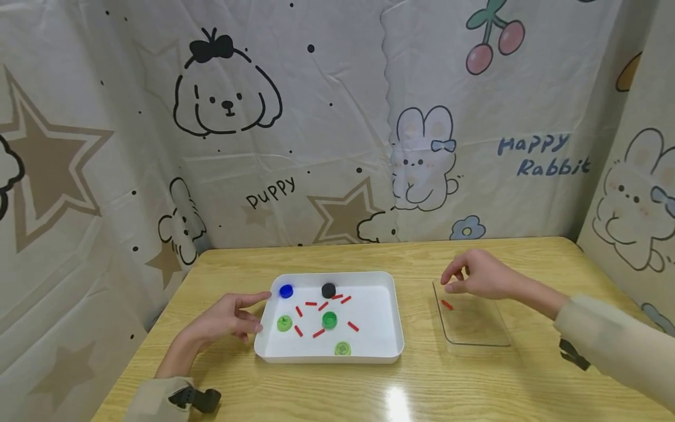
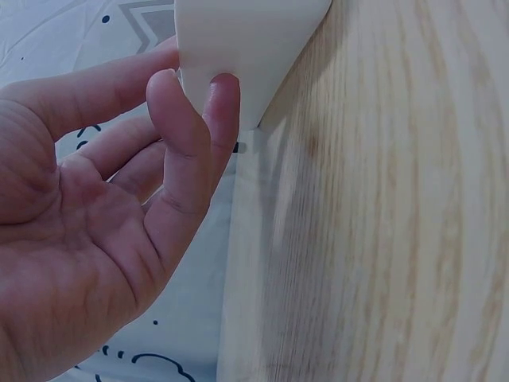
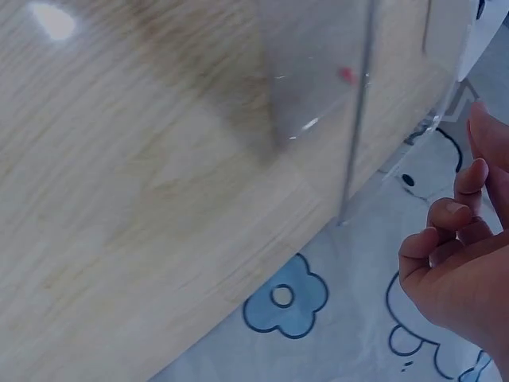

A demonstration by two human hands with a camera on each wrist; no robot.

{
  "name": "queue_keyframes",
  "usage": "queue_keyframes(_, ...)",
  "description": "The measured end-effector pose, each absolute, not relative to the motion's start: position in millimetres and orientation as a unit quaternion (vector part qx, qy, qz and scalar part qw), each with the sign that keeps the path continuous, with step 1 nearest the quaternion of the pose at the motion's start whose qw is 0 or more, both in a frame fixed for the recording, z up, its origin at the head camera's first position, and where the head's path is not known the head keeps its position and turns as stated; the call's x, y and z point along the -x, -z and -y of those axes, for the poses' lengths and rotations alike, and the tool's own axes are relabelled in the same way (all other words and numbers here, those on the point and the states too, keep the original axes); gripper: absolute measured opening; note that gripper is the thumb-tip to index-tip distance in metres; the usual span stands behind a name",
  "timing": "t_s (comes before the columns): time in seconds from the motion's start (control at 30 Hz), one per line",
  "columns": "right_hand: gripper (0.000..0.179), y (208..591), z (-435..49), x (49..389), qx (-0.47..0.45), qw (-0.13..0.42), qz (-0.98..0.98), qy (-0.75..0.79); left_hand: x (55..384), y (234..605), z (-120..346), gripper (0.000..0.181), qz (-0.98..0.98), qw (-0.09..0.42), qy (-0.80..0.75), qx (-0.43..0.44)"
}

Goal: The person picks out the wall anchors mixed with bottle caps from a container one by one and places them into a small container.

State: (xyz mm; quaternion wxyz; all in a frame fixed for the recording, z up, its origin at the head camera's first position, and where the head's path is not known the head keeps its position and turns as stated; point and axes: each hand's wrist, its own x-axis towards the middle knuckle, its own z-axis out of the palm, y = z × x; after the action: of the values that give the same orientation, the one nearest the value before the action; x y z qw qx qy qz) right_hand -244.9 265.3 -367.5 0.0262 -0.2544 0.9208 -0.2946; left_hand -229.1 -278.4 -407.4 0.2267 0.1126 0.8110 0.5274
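A shallow white tray holds several short red sticks and round plastic caps. My left hand is at the tray's left side, fingertips touching its outer wall, as the left wrist view also shows. To the right stands a clear plastic box with one red stick inside it, near its left wall. Over the box's far left corner is my right hand, thumb and index finger slightly apart and nothing visible between them. The other fingers of that hand are loosely bent in the right wrist view.
In the tray lie a blue cap, a black cap, a green cap and two light green caps. A wooden table carries tray and box. Printed cloth hangs behind the table.
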Motion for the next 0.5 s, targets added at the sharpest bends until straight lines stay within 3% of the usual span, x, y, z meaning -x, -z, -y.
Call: queue_keyframes(0.5, 0.015, 344.9, -210.5, 251.3, 0.335, 0.076, -0.891, 0.296, 228.2, 407.2, 278.2, 0.077, -0.811, 0.227, -0.528, -0.107)
